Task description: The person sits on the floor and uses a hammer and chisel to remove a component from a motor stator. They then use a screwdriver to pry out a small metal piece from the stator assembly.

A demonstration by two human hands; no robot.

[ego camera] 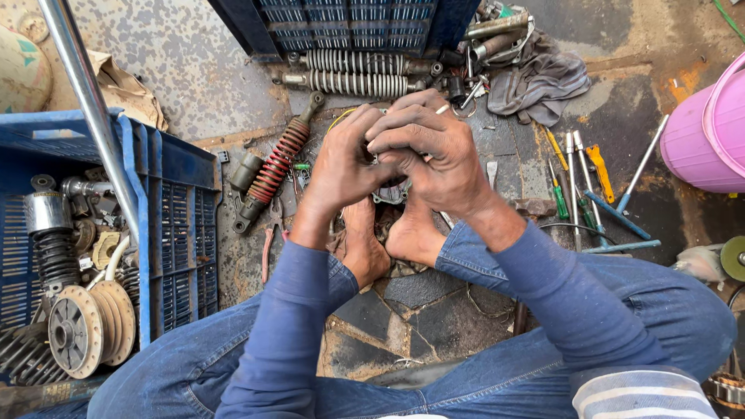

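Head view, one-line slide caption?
Left hand and right hand clasp a small metal part above bare feet, tools scattered around.

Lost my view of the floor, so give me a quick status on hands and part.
Left hand and right hand clasped together over a small metal part, mostly hidden. Bare feet brace beneath it. Red shock absorber lies just left, apart.

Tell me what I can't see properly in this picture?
- Head view: the small metal part is mostly hidden by the left hand and right hand closed over it.
- The pink bucket is cut off by the right edge.
- The blue crate runs off the left edge.
- The small bits beside the red spring are too tiny to tell.
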